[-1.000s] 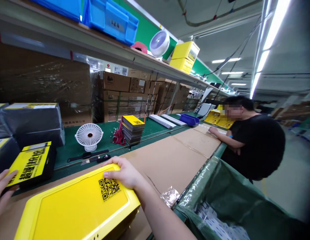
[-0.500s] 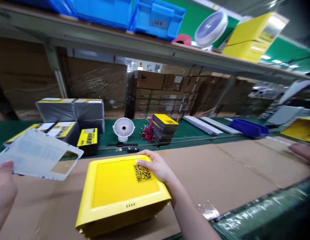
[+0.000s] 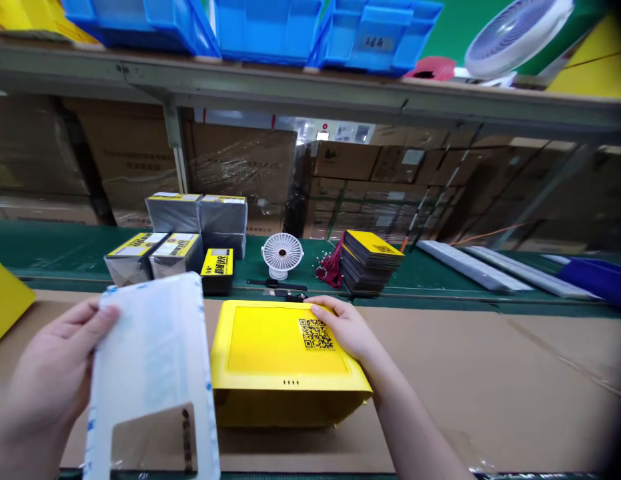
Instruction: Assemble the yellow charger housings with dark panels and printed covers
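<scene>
My left hand (image 3: 57, 373) pinches the top left edge of a white sheet (image 3: 155, 353) with blue marks along its border and a cut-out window near its lower end. The sheet hangs in front of the left side of a yellow box (image 3: 285, 340). My right hand (image 3: 347, 330) grips the box at its upper right corner, beside a printed QR code (image 3: 317, 335). The box stands on brown cardboard (image 3: 440, 373), its near side open and dark within.
Behind are small yellow-labelled boxes (image 3: 217, 270), a white fan (image 3: 283, 255), red cords (image 3: 331, 265) and a stack of yellow-topped cards (image 3: 371, 263). Blue bins (image 3: 375, 40) sit on the shelf above. Another yellow box (image 3: 7, 300) is at the left edge.
The view has swung left. My left hand has brought the sheet closer to the box and turned it more upright. A person's hand at the right has left the view.
</scene>
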`<state>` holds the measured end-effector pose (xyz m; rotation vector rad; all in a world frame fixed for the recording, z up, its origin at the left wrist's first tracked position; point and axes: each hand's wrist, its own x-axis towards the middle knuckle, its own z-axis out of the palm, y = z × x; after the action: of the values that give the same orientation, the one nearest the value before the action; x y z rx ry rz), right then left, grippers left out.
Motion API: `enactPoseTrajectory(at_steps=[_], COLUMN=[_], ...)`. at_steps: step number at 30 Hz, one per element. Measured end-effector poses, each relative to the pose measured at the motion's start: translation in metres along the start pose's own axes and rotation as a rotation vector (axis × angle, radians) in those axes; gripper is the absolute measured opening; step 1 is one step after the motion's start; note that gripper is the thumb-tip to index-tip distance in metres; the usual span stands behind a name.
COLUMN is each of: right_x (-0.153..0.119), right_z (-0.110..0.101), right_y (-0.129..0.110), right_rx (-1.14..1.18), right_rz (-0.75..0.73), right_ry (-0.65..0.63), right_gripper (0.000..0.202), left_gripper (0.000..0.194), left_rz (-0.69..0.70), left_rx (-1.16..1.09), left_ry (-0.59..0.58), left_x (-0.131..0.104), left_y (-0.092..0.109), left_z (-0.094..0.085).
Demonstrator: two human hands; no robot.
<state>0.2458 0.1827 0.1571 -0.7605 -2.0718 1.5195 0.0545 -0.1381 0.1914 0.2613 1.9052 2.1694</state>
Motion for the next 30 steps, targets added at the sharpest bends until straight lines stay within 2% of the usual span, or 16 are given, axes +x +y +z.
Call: enactPoseTrajectory(at_steps=[2, 3, 4, 5, 6, 7, 9, 11, 13, 16, 19, 21, 24, 25, 27, 30], right_x=[-0.006, -0.013, -0.022, -0.033, -0.046, -0.059, -0.084, -0.101, -0.109, -0.109, -0.106, -0.105, -0.103, -0.103, -0.105, -0.115], right_z=[-0.001, 0.000, 0.001, 0.003, 0.006, 0.010, 0.020, 0.030, 0.035, 0.032, 0.025, 0.023, 0.024, 0.024, 0.018, -0.006], right_y=[-0.007, -0.013, -0.022, -0.031, -0.041, -0.051, -0.069, -0.079, -0.084, -0.085, -0.084, -0.084, -0.085, -0.086, -0.087, -0.076], right_rx=[-0.248, -0.348, -0.413, -0.438, -0.427, -0.392, -0.326, -0.265, -0.182, -0.046, 0.035, 0.029, -0.075, -0.111, -0.188, -0.332], right_rz=[-0.181, -0.294, -0.402, -0.492, -0.553, -0.580, -0.555, -0.446, -0.340, -0.331, -0.438, -0.527, -0.672, -0.726, -0.810, -0.857], right_ry=[0.200, 0.286, 0.325, 0.297, 0.204, 0.059, -0.230, -0.375, -0.374, -0.239, 0.009, 0.206, 0.416, 0.423, 0.317, -0.005], right_gripper=[0.031, 0.030, 0.028, 0.026, 0.025, 0.025, 0.029, 0.020, 0.009, 0.007, 0.007, 0.005, 0.013, 0.016, 0.016, 0.007], left_gripper=[0.036, 0.034, 0.031, 0.028, 0.025, 0.023, 0.022, 0.021, 0.017, 0.018, 0.038, 0.051, 0.070, 0.074, 0.075, 0.083], left_rz=[-0.071, -0.059, -0.001, 0.092, 0.202, 0.320, 0.512, 0.558, 0.433, 0.071, -0.291, -0.509, -0.687, -0.698, -0.669, -0.548], left_rx=[0.080, 0.163, 0.275, 0.394, 0.508, 0.604, 0.691, 0.659, 0.533, 0.054, -0.412, -0.526, -0.630, -0.680, -0.815, -1.010], left_ry=[-0.192, -0.295, -0.389, -0.474, -0.554, -0.625, -0.746, -0.815, -0.813, -0.849, -1.107, -1.281, -1.379, -1.385, -1.341, -1.233], left_x=[-0.018, -0.026, -0.035, -0.044, -0.053, -0.062, -0.077, -0.088, -0.094, -0.100, -0.107, -0.114, -0.121, -0.121, -0.118, -0.100], left_y=[-0.001, -0.002, -0.004, -0.005, -0.007, -0.008, -0.009, -0.011, -0.013, -0.019, -0.029, -0.038, -0.049, -0.049, -0.044, -0.026], left_z=[0.012, 0.018, 0.025, 0.033, 0.040, 0.048, 0.064, 0.077, 0.087, 0.099, 0.107, 0.111, 0.121, 0.124, 0.128, 0.127])
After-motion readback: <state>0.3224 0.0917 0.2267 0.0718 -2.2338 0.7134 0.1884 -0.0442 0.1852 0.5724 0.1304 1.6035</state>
